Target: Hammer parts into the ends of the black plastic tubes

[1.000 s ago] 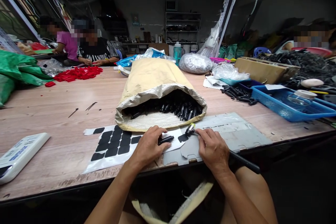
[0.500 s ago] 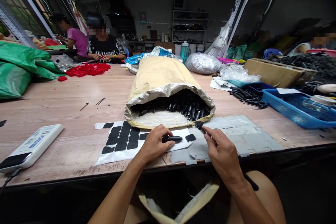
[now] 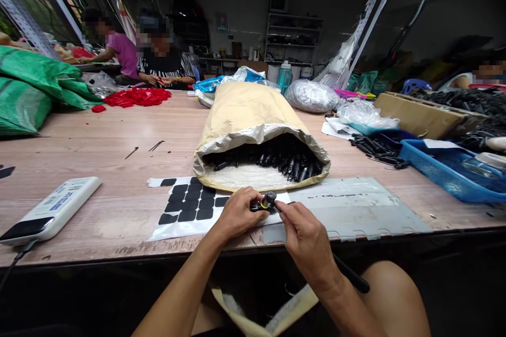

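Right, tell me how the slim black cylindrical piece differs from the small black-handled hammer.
The slim black cylindrical piece lies crosswise in the left hand; the small black-handled hammer slants past the right hand. The hammer has a long handle, while the piece looks much shorter. The hammer shows a yellow band; the piece shows only black. Both are mostly dark.

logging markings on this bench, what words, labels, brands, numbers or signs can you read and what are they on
No text reads clearly.
White device: blue lettering, too blurred to read.
Grey sheet: a line of dark marks, too small to tell whether it is writing.
Hammer-like tool: no lettering visible.
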Motion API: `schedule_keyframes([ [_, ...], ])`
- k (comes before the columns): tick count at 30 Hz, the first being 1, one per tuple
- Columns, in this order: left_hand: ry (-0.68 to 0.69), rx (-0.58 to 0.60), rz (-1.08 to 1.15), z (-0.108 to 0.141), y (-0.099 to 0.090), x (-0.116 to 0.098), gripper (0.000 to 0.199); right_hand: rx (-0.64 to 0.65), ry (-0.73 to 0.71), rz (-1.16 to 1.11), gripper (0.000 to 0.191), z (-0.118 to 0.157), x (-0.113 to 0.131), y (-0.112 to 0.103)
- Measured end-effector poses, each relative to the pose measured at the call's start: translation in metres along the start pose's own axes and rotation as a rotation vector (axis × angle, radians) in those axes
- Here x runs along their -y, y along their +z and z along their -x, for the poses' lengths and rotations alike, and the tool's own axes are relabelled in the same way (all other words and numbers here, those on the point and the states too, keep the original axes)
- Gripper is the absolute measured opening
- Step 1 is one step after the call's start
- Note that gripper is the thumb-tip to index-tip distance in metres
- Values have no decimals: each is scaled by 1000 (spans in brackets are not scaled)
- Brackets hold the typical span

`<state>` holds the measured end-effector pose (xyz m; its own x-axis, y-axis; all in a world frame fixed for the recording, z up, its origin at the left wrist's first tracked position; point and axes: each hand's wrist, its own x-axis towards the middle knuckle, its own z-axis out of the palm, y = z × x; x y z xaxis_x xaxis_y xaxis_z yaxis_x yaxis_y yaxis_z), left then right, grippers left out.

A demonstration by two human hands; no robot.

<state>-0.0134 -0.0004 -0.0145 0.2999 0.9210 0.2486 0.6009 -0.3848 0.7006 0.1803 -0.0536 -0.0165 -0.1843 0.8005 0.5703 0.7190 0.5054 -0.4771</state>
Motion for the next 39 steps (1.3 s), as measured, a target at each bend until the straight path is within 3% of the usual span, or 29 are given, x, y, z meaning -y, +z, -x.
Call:
schedule_keyframes([
  [4, -10, -7, 35, 1, 1, 0, 12, -22, -21, -9, 33, -9, 5, -12],
  [9, -18, -10, 51, 2, 1, 1, 15, -222, -88, -54, 36, -13, 15, -19],
  [15, 14, -10, 4, 2, 1, 1, 9, -58, -47, 57, 37, 0, 7, -8],
  [20, -12, -23, 31, 2, 1, -2, 11, -203, -28, 27, 36, -2, 4, -20],
  [22, -13, -25, 29, 3, 1, -2, 11, -184, -19, 47, 37, 0, 2, -20],
  [26, -8, -27, 17, 3, 0, -3, 10, -70, 30, 67, 36, 3, -7, -17],
  [34, -43, 11, -1, 2, -4, -7, 12, -115, 157, 214, 31, -5, -48, -31],
  [39, -52, 42, 40, 2, -6, -7, 14, -121, 100, 368, 26, 1, -65, -30],
])
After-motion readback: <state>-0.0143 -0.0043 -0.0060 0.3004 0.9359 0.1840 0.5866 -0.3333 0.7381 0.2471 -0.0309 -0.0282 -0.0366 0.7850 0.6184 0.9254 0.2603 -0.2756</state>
